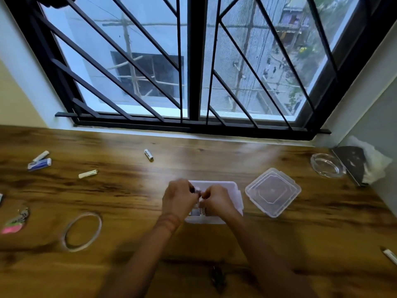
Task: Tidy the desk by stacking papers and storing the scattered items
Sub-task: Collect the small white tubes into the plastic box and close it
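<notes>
A clear plastic box point(235, 190) stands on the wooden desk point(150, 201) at the centre. Both my hands hover together over it. My left hand point(179, 198) and my right hand point(217, 200) have curled fingers that pinch a small blurred item between them; what it is cannot be made out. Small white items lie inside the box under my hands. The box's lid point(272, 191) lies flat to its right. A battery point(148, 154) lies at the back, a small white tube point(88, 174) to the left.
At far left lie a blue and white item point(39, 164), a keyring with a pink tag point(15, 221) and a clear tape ring point(82, 231). A glass ashtray point(327, 164) and a dark booklet point(352, 162) sit back right. A pen point(390, 255) lies at the right edge, a dark clip point(218, 278) near me.
</notes>
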`<state>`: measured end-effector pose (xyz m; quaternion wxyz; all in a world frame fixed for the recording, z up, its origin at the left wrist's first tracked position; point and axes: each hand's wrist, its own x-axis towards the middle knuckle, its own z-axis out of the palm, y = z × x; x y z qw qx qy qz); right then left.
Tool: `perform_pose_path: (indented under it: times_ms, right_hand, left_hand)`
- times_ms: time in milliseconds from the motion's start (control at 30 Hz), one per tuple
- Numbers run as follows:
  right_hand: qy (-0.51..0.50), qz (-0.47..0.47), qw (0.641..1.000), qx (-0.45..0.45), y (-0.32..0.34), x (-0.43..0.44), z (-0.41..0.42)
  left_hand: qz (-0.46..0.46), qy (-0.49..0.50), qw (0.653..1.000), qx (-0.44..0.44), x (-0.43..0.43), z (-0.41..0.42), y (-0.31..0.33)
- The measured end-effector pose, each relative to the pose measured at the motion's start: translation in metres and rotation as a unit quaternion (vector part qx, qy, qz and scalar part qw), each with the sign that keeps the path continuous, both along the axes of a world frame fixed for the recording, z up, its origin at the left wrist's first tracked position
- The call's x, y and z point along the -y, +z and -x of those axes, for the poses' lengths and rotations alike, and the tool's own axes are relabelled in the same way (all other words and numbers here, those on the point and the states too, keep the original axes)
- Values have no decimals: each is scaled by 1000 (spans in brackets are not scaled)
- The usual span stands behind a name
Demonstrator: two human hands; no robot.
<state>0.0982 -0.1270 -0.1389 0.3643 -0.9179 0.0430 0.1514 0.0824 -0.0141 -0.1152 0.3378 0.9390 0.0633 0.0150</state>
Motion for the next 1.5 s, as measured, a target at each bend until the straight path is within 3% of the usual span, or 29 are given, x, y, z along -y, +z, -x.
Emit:
perform_pose_path:
  times_ms: [67,200,367,467,600,700,967,1100,1300,1400,1500]
  right_hand:
    - [-9,1,1000,0,-1,2,1]
    - [-50,-3,999,16,-4,10,6]
    - [-45,-13,989,138,8,23,21]
    - [-58,-18,979,194,14,29,29]
    - [-77,-30,964,254,25,40,44]
    - [-97,-23,954,284,29,53,55]
    - [-248,-11,945,213,10,145,81]
    - [-335,81,926,157,-6,215,100]
    - [-347,310,882,69,-31,298,135]
    - [-346,340,874,26,-33,310,145]
    - [-345,359,866,48,-30,308,148]
  left_hand:
    - [-70,-17,997,17,8,2,-6]
    - [-111,-13,993,36,16,4,-15]
    - [-204,-71,976,37,21,8,-12]
    - [-175,-72,980,68,21,13,-13]
    - [-39,-8,993,111,24,18,-19]
    - [-39,-19,991,124,32,21,-18]
    - [-162,-152,965,137,63,23,-27]
    - [-223,-166,951,136,68,18,-33]
    - [-196,-128,966,111,66,18,-45]
    - [-191,-126,967,111,66,19,-49]
    - [-196,-128,967,104,66,20,-49]
